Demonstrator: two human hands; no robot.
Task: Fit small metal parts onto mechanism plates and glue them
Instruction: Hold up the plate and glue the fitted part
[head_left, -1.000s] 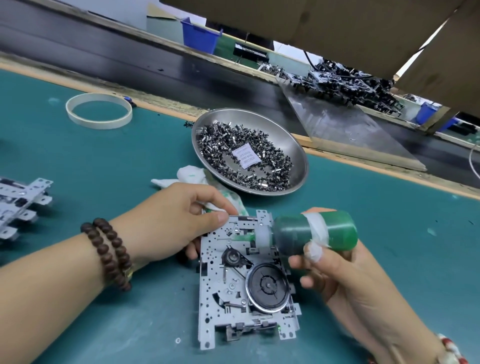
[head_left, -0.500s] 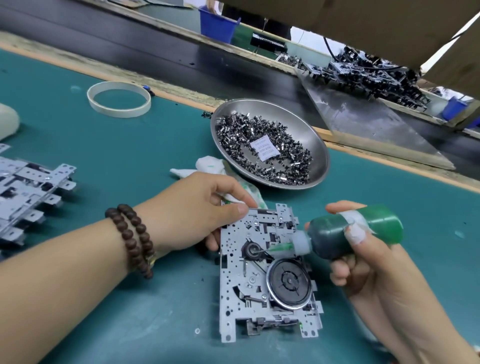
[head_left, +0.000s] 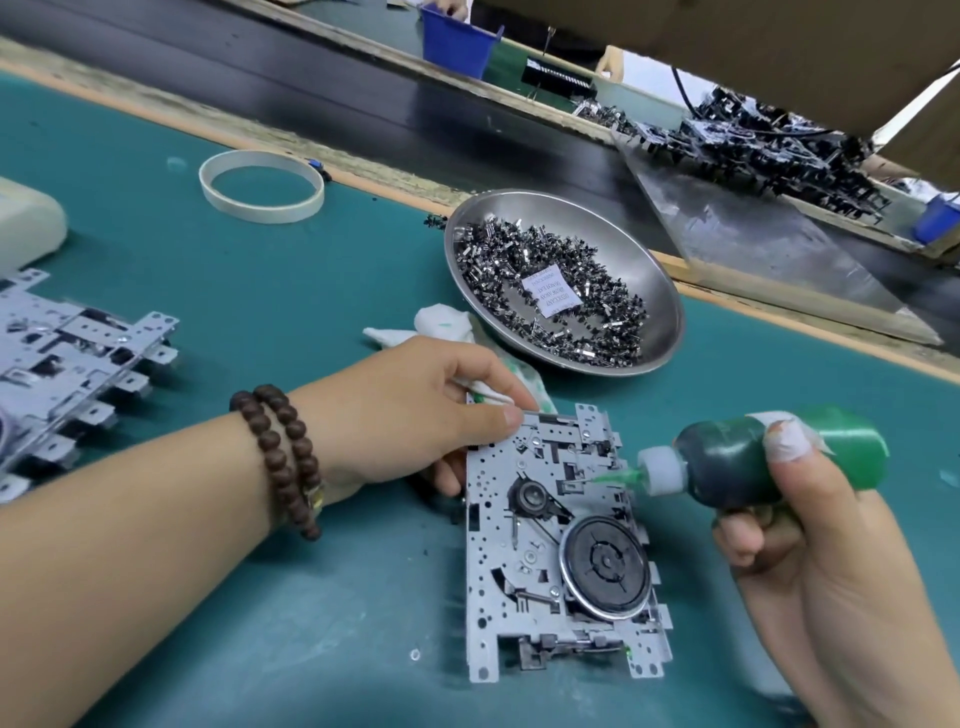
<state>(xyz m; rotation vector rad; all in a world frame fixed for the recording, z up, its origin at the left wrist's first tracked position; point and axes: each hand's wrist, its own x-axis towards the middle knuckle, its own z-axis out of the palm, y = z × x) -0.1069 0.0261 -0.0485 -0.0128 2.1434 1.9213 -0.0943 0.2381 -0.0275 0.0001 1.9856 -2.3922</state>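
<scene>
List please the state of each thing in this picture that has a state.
Mechanism plate: flat on mat, steadied.
Glue bottle: tipped sideways, nozzle at plate.
Left hand: grips plate corner and cloth.
Right hand: grips bottle.
Metal dish: holds small parts.

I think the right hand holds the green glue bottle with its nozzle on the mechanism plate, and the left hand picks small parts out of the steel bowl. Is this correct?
Not quite. The left hand is not in the steel bowl; it grips the top left corner of the mechanism plate, with a white cloth under its fingers. The head view shows this. The right hand does hold the green glue bottle, nozzle on the plate.
</scene>
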